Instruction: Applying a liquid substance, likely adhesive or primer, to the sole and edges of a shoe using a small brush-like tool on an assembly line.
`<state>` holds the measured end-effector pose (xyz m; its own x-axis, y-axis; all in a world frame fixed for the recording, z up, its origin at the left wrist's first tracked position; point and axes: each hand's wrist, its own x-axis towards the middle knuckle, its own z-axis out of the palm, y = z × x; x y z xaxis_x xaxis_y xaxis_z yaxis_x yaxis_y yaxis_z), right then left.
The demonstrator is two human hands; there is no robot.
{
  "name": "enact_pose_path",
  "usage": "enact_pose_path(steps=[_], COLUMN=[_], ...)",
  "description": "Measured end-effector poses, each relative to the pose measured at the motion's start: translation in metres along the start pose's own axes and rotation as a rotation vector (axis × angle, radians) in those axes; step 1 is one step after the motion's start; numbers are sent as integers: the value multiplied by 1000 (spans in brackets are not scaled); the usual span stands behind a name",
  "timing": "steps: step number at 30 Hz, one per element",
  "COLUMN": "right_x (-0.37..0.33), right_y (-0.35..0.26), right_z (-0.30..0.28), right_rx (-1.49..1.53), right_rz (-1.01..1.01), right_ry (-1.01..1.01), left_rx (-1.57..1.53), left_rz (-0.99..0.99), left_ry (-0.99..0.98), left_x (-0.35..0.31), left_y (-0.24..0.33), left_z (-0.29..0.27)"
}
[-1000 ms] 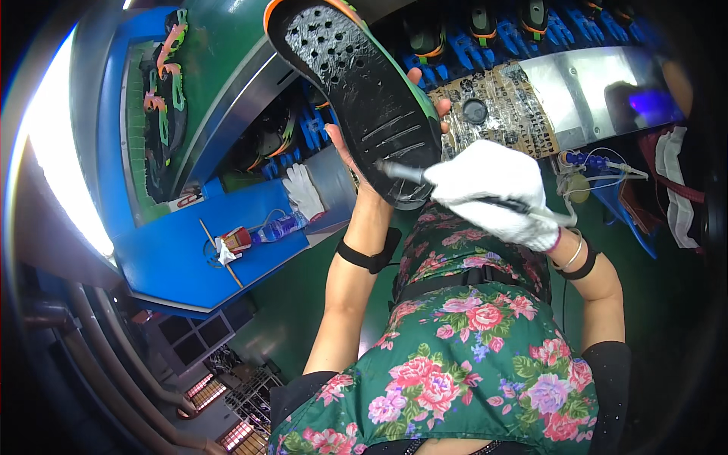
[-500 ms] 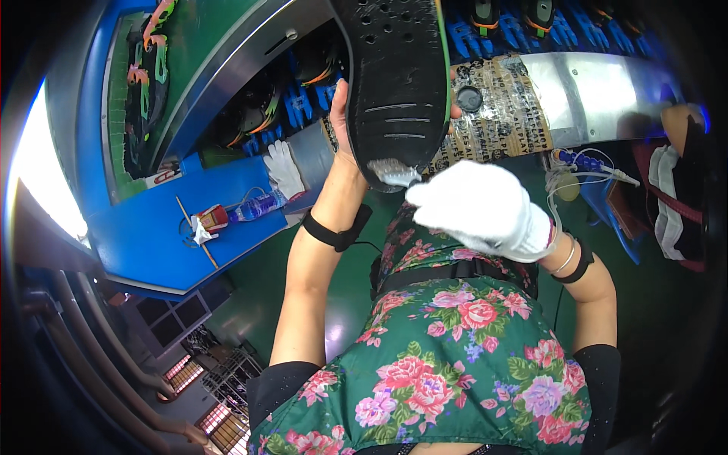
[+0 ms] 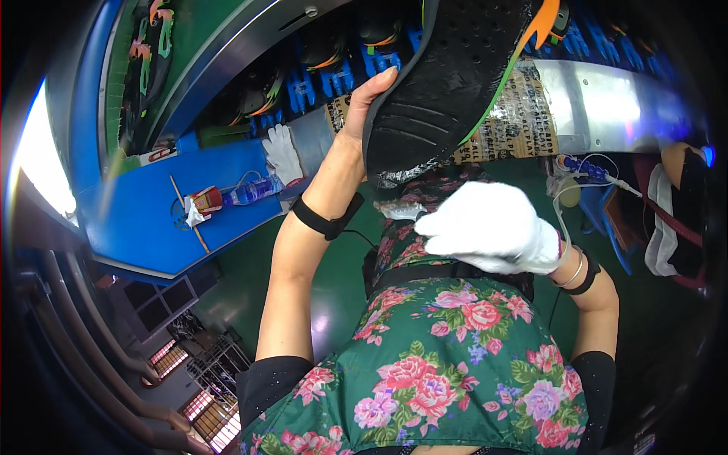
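Note:
My bare left hand (image 3: 362, 114) grips the edge of a black shoe sole (image 3: 444, 95) with a green rim and an orange piece on its far right. Dots and several grooves mark its surface, and its near end has a wet, shiny coat. Only the thumb side of that hand shows; the other fingers are behind the sole. In a white knitted glove, my right hand (image 3: 489, 229) is closed around a brush (image 3: 400, 211), whose handle is mostly hidden. The pale, wet-looking bristles lie just below the near end of the sole, apart from it.
A metal conveyor edge (image 3: 591, 106), partly wrapped in taped cardboard, runs behind the sole. Beyond it stand black shoes on blue holders (image 3: 330, 76). At left, a blue table (image 3: 144, 235) bears a white glove (image 3: 282, 155), a plastic bottle (image 3: 254, 189) and a red container (image 3: 206, 201).
The sole has tilted, its far end swinging right, and moved slightly away from me. My right hand has drawn the brush down off the sole's near end.

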<state>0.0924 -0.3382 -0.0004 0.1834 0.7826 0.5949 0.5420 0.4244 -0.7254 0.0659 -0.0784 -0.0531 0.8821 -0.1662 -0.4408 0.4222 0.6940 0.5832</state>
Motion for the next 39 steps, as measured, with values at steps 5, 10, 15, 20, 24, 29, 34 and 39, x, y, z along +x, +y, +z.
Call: enact_pose_path(steps=[5, 10, 15, 20, 24, 29, 34, 39], right_x=[16, 13, 30, 49, 46, -1, -8, -28], right_y=[4, 7, 35, 45, 32, 17, 32, 66], right_z=[-8, 5, -38, -68, -34, -41, -34, -2], right_rx=[-35, 396, -87, -623, -171, 560, 669, 648], right_rz=[186, 472, 395, 153, 207, 522, 641, 707], right_ry=[186, 370, 328, 348, 231, 781, 945, 914], left_rx=[-26, -274, -792, -610, -565, -324, -103, -737], left_rz=[13, 29, -25, -14, 99, 391, 595, 749], left_ry=[-40, -103, -259, -313, -35, -501, -680, -398], left_x=[1, 0, -9, -26, -45, -78, -68, -16], left_y=[3, -5, -33, -52, -52, 16, 152, 227], left_z=[-7, -2, -7, 16, -4, 20, 3, -28])
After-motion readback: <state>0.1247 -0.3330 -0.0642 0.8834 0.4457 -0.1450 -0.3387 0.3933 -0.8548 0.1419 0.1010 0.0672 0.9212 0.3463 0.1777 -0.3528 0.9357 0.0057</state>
